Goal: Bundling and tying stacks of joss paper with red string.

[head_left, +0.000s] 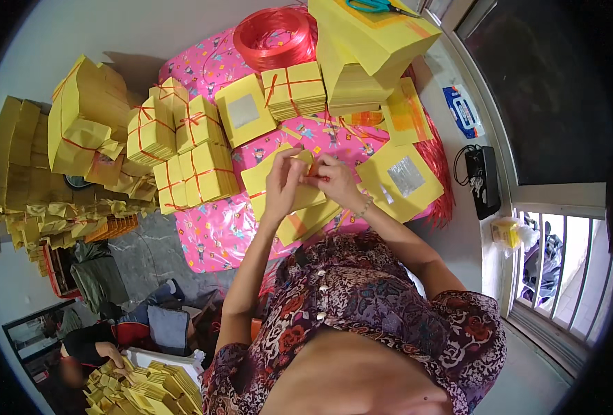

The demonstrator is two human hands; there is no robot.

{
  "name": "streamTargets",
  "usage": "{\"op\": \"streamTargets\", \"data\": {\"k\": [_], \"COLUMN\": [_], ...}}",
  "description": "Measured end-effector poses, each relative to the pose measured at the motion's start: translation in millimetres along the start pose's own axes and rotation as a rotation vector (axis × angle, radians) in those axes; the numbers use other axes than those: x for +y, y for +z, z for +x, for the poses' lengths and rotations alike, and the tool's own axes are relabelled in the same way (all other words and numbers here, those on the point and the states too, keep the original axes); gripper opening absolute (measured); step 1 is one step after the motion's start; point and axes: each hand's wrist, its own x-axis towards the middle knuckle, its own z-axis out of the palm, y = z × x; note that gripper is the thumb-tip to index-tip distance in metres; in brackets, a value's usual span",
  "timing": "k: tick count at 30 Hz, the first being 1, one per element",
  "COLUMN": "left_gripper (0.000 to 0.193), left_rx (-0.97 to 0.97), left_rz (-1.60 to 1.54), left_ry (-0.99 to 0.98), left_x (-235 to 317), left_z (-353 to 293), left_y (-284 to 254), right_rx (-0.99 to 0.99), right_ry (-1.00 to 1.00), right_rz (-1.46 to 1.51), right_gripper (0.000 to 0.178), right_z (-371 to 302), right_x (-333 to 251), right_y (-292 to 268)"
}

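Note:
A stack of yellow paper sheets (254,181) lies on the pink patterned table cover (209,238), under my two hands. My left hand (287,181) is over the stack, its fingers bent and closed around red string. Close beside it, my right hand (337,181) pinches the same red plastic string (313,170) between thumb and fingers. The string's ends are partly hidden by my fingers. Nearer my body is more yellow paper (305,223) with an orange patch. Right of my hands rests a yellow sheet with a silver square (424,190).
Tied yellow bundles (209,173) stand at the left. Behind are a red string coil (248,48) and a tall paper stack (355,90) topped by teal-handled scissors (372,5). Red strands (439,173) hang at the right, near a black power strip (485,183). Another person (88,349) handles yellow paper lower left.

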Motion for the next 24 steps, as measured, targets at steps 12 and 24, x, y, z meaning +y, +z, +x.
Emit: {"op": "streamTargets", "data": {"k": [12, 24], "left_gripper": [0.018, 0.01], "left_rx": [-0.038, -0.32], "left_rz": [0.596, 0.734], "left_ry": [0.209, 0.269], "left_x": [-25, -1], "left_z": [-14, -6], "left_y": [-16, -36], "right_rx": [-0.032, -0.044], "right_ry": [0.06, 0.266], "right_rz": [0.154, 0.085], "right_gripper": [0.01, 0.016], "right_z": [-2, -8], "right_x": [6, 35], "right_y": [-5, -21]}}
